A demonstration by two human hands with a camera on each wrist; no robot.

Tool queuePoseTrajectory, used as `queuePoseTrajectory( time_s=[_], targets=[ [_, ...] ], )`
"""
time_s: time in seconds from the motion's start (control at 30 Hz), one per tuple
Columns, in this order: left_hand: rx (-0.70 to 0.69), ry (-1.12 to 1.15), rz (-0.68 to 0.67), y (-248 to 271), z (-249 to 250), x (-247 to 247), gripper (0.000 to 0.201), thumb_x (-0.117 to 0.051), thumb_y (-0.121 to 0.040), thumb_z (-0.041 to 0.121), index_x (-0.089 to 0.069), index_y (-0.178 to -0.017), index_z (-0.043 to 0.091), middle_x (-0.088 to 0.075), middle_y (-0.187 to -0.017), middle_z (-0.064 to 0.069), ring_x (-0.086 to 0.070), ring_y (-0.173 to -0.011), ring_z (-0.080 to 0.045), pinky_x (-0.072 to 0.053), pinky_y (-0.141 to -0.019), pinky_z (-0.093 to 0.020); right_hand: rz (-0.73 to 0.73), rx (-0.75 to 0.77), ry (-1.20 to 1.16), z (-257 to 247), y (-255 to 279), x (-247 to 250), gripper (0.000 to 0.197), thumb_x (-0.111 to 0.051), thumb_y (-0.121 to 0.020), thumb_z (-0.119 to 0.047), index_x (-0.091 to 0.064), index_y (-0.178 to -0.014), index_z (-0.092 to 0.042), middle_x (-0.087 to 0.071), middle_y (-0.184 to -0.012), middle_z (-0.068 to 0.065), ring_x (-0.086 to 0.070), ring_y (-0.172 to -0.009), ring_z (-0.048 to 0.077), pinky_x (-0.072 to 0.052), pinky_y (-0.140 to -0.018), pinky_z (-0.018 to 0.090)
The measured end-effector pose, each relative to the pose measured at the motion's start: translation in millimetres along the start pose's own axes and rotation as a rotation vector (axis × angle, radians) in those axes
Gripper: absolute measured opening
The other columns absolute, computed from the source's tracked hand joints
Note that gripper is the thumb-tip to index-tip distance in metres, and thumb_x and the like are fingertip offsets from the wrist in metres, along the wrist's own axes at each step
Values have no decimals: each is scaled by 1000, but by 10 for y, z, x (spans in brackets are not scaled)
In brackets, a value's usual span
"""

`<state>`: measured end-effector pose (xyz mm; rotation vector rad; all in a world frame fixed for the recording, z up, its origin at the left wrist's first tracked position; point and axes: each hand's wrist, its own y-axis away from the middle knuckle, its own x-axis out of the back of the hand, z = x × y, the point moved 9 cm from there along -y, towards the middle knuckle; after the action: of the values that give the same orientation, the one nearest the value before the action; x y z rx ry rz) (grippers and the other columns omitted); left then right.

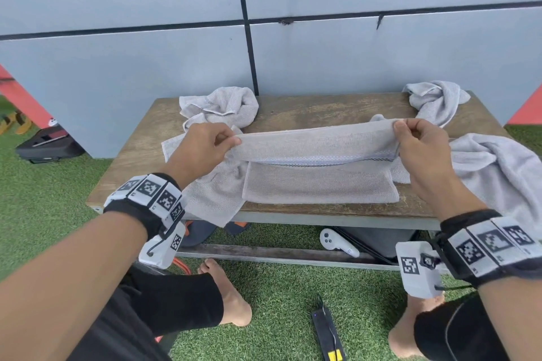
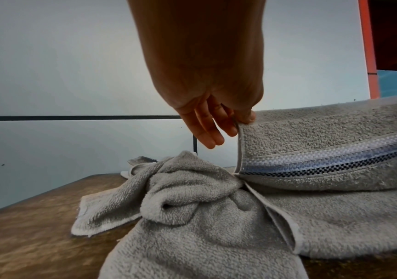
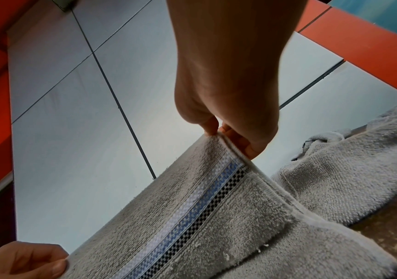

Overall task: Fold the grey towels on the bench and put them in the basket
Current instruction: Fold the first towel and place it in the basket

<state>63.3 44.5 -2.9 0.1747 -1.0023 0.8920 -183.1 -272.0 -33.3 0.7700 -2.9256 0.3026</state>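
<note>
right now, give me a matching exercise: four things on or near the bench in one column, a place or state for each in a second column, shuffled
Things:
1. striped towel
2. crumpled towel
3. white controller
4. bench

Places or states:
A. under the bench top
B. stands on green turf, against the grey wall
C. pinched at two corners by the left hand and right hand
D. bunched at the far left corner of the bench

Pairs: 1-C, 2-D, 3-A, 4-B

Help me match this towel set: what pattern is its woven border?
Towel border: white, blue and black-checked stripes on grey, clearest in the right wrist view.
</note>
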Motion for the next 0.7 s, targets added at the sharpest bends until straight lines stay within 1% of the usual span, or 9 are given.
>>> queuePoseTrajectory(
  time_s=[0.07,0.2,0.27,0.33,0.4,0.47,0.53,0.6,0.7],
  targets=[
    [1,6,10,8,-32,-15,11,-69,-94,24,-72,-90,14,-68,-78,1,-61,-70,-8,-45,-62,-9,2,28,9,-34,7,-12,16,-58,-100,-23,-62,-85,-21,-50,-70,-7,-43,-64,5,-37,-63,22],
    [-13,-4,12,18,-43,-71,7,-62,-97,15,-67,-101,12,-61,-84,3,-55,-75,-3,-51,-75,-28,30,80,62,-48,65,-9,11,-55,-101,-22,-60,-93,-16,-50,-73,-9,-44,-64,2,-39,-64,21],
    [-16,-5,-1,-13,-27,-73,9,-62,-96,14,-67,-102,11,-60,-84,6,-55,-76,-3,-50,-75,-23,39,95,103,-40,84,20,10,-55,-101,-22,-61,-97,-14,-53,-75,-10,-47,-67,1,-40,-69,22],
    [-25,-13,-6,-111,29,-12,8,-63,-96,15,-67,-101,12,-61,-84,6,-56,-77,-5,-47,-72,-16,30,79,168,-78,33,48,12,-55,-101,-23,-62,-99,-13,-52,-73,-11,-48,-63,0,-39,-65,18],
    [-20,5,11,-262,116,81,6,-63,-95,17,-66,-97,12,-64,-83,-1,-57,-75,-13,-47,-68,-22,10,69,188,-218,-88,54,11,-55,-101,-22,-61,-97,-14,-48,-68,-9,-46,-53,-2,-36,-56,12],
    [9,38,51,-506,218,212,6,-61,-96,18,-64,-93,14,-64,-78,-6,-55,-64,-16,-46,-63,-26,-4,81,187,-470,-329,16,12,-54,-101,-22,-59,-94,-15,-46,-66,-6,-42,-45,-1,-34,-49,15],
    [60,36,90,-776,305,364,6,-57,-98,21,-60,-94,18,-65,-71,-8,-54,-55,-17,-39,-49,-14,7,93,230,-770,-626,-43,12,-56,-100,-26,-59,-94,-17,-51,-65,-4,-44,-40,1,-36,-44,17],
    [94,108,139,-1062,402,542,9,-54,-99,22,-58,-99,14,-67,-67,-12,-58,-51,-25,-39,-40,-16,25,91,242,-1059,-927,-107,11,-57,-98,-28,-59,-95,-18,-56,-63,-2,-47,-37,3,-41,-46,19],
    [96,219,227,-1418,591,846,11,-50,-99,20,-56,-103,11,-70,-73,-17,-62,-51,-23,-45,-43,-19,17,56,94,-1471,-1259,-234,8,-53,-101,-22,-56,-98,-15,-59,-66,0,-55,-46,9,-49,-51,27]
  ],
)
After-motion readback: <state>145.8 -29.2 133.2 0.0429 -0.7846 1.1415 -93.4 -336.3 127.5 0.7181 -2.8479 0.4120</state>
